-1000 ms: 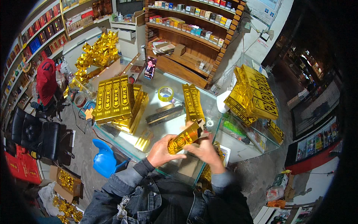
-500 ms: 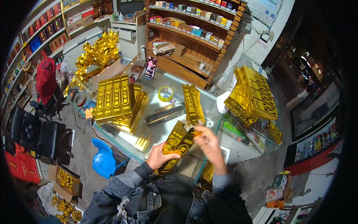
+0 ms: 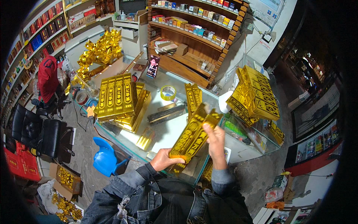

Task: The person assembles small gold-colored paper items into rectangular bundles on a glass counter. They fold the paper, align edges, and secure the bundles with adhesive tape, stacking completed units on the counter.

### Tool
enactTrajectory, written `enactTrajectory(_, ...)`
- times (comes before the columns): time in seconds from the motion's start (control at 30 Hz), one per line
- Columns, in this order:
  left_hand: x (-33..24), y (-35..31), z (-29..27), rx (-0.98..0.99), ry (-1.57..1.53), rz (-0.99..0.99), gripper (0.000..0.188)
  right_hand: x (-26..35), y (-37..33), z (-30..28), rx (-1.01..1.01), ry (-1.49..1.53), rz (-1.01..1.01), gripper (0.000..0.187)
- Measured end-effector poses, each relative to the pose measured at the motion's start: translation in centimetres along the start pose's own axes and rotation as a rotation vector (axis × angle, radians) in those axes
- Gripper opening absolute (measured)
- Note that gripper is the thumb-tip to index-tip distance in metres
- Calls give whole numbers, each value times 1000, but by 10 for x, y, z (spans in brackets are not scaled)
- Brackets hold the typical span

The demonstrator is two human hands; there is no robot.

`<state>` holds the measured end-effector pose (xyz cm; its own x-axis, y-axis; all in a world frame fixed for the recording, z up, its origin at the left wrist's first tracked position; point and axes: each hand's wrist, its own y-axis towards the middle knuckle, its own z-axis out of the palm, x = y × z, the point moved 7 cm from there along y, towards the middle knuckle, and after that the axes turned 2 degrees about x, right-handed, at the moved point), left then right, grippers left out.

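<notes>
In front of me, over the glass counter (image 3: 177, 130), a long gold carton (image 3: 188, 139) with dark printed characters is tilted up to the right. My left hand (image 3: 163, 159) clasps its lower left end, thumb across the front. At its upper right, my right hand (image 3: 215, 140) pinches the edge of a side panel, fingers closed. The carton's far end looks parted into two panels. Just beyond it lie more gold cartons (image 3: 192, 96). A roll of yellow tape (image 3: 168, 93) and a long dark box (image 3: 166, 115) rest on the glass to the left.
Stacked gold cartons (image 3: 116, 98) stand at left, and another stack (image 3: 261, 93) at right. Gold foil flowers (image 3: 99, 52) pile up at back left. A phone with a lit screen (image 3: 153, 66) leans upright. Below the counter are a blue plastic stool (image 3: 106, 156) and black chair (image 3: 41, 130).
My right hand has moved up and slightly right, from the carton's open end to its panel edge. The carton now reaches farther up and right, its panels spread. My left hand keeps its hold.
</notes>
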<state>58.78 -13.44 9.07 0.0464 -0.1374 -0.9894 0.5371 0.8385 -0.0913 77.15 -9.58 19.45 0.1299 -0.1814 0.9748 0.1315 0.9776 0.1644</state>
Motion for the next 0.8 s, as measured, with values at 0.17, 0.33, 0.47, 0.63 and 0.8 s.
enactTrajectory(0.17,10,2,-16,-2,330,-36,67,6,2,-31,-220,-233,-77,22)
enactTrajectory(0.33,-37,18,-13,-335,737,449,105,-4,-29,30,41,-857,-96,25)
enactTrajectory(0.47,-32,28,-20,-234,471,294,82,16,-40,42,198,-554,-68,64)
enactTrajectory(0.63,-47,21,-16,-177,605,445,78,67,-40,58,427,-997,-619,36)
enactTrajectory(0.8,-72,-4,-13,-453,540,670,79,72,-41,65,479,-983,-590,19)
